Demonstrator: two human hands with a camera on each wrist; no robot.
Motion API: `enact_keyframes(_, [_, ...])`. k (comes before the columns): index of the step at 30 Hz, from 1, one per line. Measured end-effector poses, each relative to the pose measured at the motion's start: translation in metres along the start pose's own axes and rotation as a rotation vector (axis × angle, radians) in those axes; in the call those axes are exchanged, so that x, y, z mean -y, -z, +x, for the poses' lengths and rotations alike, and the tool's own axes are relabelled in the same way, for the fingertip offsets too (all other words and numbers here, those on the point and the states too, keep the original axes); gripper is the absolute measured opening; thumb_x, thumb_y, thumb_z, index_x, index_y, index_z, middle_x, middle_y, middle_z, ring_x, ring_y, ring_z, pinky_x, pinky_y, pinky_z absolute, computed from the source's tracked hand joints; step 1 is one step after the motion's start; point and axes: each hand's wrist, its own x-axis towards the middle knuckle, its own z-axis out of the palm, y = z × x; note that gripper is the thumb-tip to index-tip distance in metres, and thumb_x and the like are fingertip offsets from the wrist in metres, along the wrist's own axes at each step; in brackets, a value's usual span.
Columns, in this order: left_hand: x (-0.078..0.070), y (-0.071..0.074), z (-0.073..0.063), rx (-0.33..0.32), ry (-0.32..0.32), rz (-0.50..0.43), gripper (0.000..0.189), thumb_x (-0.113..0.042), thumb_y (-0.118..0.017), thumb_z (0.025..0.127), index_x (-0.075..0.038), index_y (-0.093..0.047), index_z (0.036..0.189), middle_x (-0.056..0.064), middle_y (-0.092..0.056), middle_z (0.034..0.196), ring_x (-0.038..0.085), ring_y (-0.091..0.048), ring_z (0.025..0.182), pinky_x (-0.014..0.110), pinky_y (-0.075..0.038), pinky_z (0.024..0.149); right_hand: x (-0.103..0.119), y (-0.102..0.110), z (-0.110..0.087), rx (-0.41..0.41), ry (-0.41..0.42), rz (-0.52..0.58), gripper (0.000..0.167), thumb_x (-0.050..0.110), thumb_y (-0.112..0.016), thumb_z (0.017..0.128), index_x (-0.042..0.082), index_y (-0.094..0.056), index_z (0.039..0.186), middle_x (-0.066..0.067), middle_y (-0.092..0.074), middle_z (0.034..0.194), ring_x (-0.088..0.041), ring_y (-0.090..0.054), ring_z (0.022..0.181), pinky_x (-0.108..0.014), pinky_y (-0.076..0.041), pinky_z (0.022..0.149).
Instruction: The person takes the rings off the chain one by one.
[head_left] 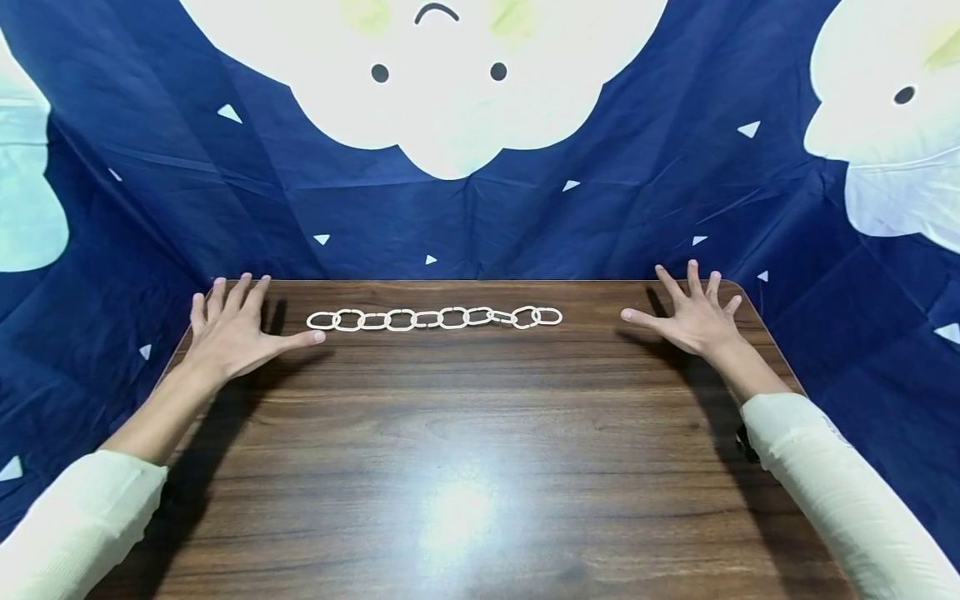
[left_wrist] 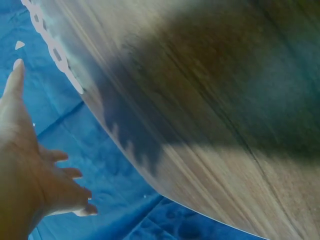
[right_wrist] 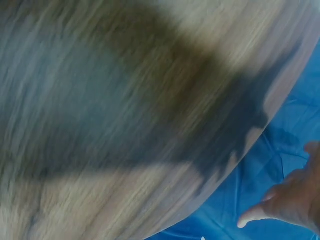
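Note:
A chain of several white oval links [head_left: 400, 330] lies stretched from left to right along the far part of the wooden table. My left hand [head_left: 228, 333] is spread wide at the chain's left end, its thumb tip overlapping the end link's lower edge in the head view. In the left wrist view the same hand [left_wrist: 30, 170] appears beside the chain [left_wrist: 51, 45], holding nothing. To the right, my right hand [head_left: 697, 321] is also spread, its thumb pointing toward the chain with a gap between. The right wrist view shows part of that hand [right_wrist: 295, 195], with nothing in its grasp.
The brown wood-grain table [head_left: 375, 433] has rounded far corners and a bright glare spot near its front. Dark blue cloth [head_left: 480, 225] with white cloud shapes and small triangles hangs behind and at both sides. Both forearms wear pale sleeves [head_left: 832, 475].

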Motion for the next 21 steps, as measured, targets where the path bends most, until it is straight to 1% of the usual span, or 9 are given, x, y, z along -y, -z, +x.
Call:
enact_keyframes(4, [-0.004,0.001,0.0,-0.001,-0.027,-0.015,0.143,-0.09,-0.077,0.082,-0.004,-0.018,0.179,0.035,-0.018,0.183,0.06,-0.002,0.172,0.079,0.007,0.135,0.004,-0.002,0.0,0.02,0.002,0.013,0.12,0.097,-0.051,0.094,0.033,-0.001,0.183,-0.024,0.024,0.185,-0.068,0.013,0.167,-0.096,0.002,0.122])
enact_keyframes(6, [-0.006,0.001,0.0,-0.003,-0.041,-0.026,0.14,-0.088,-0.078,0.083,-0.003,-0.021,0.178,0.037,-0.022,0.182,0.061,-0.007,0.171,0.079,0.004,0.135,0.007,-0.004,0.0,0.023,0.01,0.019,0.12,0.097,-0.051,0.094,0.033,-0.001,0.183,-0.026,0.018,0.187,-0.067,0.009,0.168,-0.094,-0.001,0.125])
enact_keyframes(10, [-0.011,0.002,0.001,0.01,-0.056,-0.05,0.136,-0.085,-0.079,0.085,0.001,-0.025,0.176,0.038,-0.026,0.179,0.063,-0.01,0.17,0.082,0.001,0.133,0.011,-0.006,-0.002,0.018,0.025,0.031,0.12,0.097,-0.052,0.094,0.032,-0.004,0.183,-0.029,0.007,0.188,-0.065,0.005,0.17,-0.091,-0.007,0.127])
enact_keyframes(14, [-0.016,0.004,0.002,0.032,-0.059,-0.065,0.133,-0.082,-0.08,0.086,0.003,-0.028,0.175,0.039,-0.026,0.179,0.064,-0.009,0.17,0.084,-0.002,0.132,0.015,-0.01,-0.004,0.018,0.03,0.034,0.12,0.097,-0.052,0.094,0.032,-0.007,0.183,-0.028,0.0,0.189,-0.064,0.002,0.171,-0.094,-0.016,0.124])
enact_keyframes(18, [-0.023,0.004,0.004,0.036,-0.073,-0.079,0.132,-0.081,-0.081,0.087,0.004,-0.03,0.174,0.038,-0.027,0.179,0.063,-0.009,0.17,0.082,-0.003,0.134,0.017,-0.012,-0.006,0.03,0.029,0.039,0.119,0.096,-0.052,0.094,0.031,-0.009,0.183,-0.025,-0.003,0.19,-0.062,0.0,0.172,-0.098,-0.023,0.116])
enact_keyframes(21, [-0.027,0.003,0.004,0.031,-0.095,-0.087,0.129,-0.08,-0.081,0.088,0.005,-0.033,0.173,0.037,-0.029,0.179,0.062,-0.012,0.17,0.081,-0.005,0.134,0.02,-0.013,-0.006,0.036,0.033,0.041,0.119,0.096,-0.053,0.094,0.029,-0.011,0.183,-0.025,-0.006,0.19,-0.062,-0.007,0.172,-0.098,-0.027,0.114])
